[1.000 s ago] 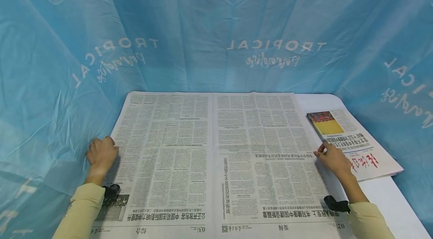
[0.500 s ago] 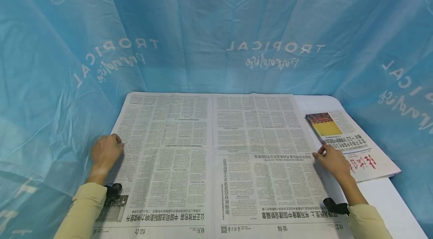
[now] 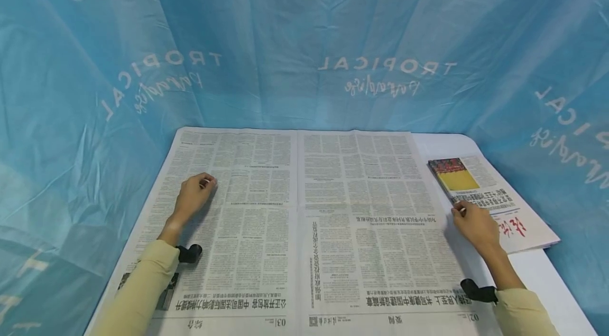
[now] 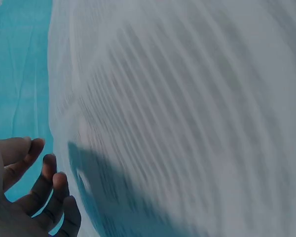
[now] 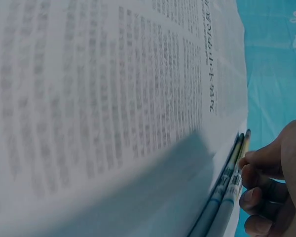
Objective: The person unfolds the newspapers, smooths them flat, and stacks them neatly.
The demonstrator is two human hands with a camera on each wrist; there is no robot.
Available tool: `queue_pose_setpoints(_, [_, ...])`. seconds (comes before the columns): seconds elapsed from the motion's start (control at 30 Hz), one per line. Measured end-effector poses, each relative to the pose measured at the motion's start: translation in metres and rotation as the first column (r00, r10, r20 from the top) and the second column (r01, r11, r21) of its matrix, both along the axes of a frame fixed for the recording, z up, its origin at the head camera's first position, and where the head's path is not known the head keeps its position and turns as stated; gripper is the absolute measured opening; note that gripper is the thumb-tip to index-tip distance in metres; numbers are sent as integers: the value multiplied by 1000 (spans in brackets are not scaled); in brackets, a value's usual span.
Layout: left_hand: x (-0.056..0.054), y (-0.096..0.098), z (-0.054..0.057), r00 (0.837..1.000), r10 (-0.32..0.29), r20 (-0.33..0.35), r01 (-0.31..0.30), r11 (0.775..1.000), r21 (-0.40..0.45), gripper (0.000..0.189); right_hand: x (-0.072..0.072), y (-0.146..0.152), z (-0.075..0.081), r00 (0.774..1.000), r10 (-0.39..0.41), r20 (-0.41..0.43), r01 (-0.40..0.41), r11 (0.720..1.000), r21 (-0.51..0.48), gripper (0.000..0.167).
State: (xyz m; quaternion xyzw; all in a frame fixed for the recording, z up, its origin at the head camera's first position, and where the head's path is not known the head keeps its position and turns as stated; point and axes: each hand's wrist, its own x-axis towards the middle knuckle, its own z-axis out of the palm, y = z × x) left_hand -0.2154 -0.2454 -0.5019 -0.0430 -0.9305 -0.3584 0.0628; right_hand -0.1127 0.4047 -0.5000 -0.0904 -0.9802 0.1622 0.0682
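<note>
A spread newspaper [image 3: 257, 220] lies flat with its print upside down to me and a fold line down its middle. My left hand [image 3: 194, 196] is over its left page, and the left wrist view shows the loosely bent fingers [image 4: 49, 182] holding nothing. My right hand [image 3: 476, 225] is beside the spread's right edge, at the near left side of a stack of folded newspapers [image 3: 516, 204]. In the right wrist view its thumb and forefinger [image 5: 259, 160] are close together with nothing seen between them. Whether they touch the stack [image 5: 222, 197] cannot be told.
A white table [image 3: 442, 143] shows behind and to the right of the spread. Blue printed curtains [image 3: 304, 35] hang behind the table and along both sides. A black wrist camera [image 3: 190, 253] sits on the left wrist and another black camera [image 3: 477, 291] on the right.
My left hand has moved from the spread's left edge rightward and away from me, over the left page. My right hand has shifted slightly right, off the spread's edge toward the stack.
</note>
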Motion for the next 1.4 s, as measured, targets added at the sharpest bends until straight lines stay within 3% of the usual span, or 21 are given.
queue_pose_setpoints(0.2, [-12, 30, 2, 997, -81, -8, 81, 995, 49, 28, 7, 12, 3, 1000, 9, -4, -9, 998, 67, 22])
queue_pose_setpoints(0.33, [-18, 51, 3, 988, -153, 0, 153, 986, 59, 28, 12, 22, 2, 998, -18, 63, 11, 994, 113, 30])
queue_pose_setpoints(0.53, [-26, 82, 6, 955, -296, -13, 296, 949, 107, 29, 16, 34, 1, 977, -52, 206, 23, 989, 144, 61])
queue_pose_setpoints(0.7, [-28, 107, 7, 923, -385, -11, 381, 909, 172, 30, 21, 43, 2, 956, -56, 288, -2, 980, 197, 85])
queue_pose_setpoints(0.93, [-32, 138, 2, 876, -481, 22, 472, 867, 163, 28, 23, 53, -5, 958, 13, 287, -63, 984, 167, 66])
queue_pose_setpoints(1.07, [-31, 153, 1, 831, -555, 39, 541, 824, 169, 27, 22, 57, -8, 952, 27, 305, -70, 989, 131, 56])
queue_pose_setpoints(1.2, [-28, 164, 0, 789, -612, 57, 594, 782, 186, 25, 20, 56, -9, 956, 47, 290, -102, 979, 178, 47])
queue_pose_setpoints(1.4, [-27, 177, -2, 755, -649, 94, 627, 757, 186, 23, 20, 51, -8, 963, 68, 262, -128, 967, 221, 32])
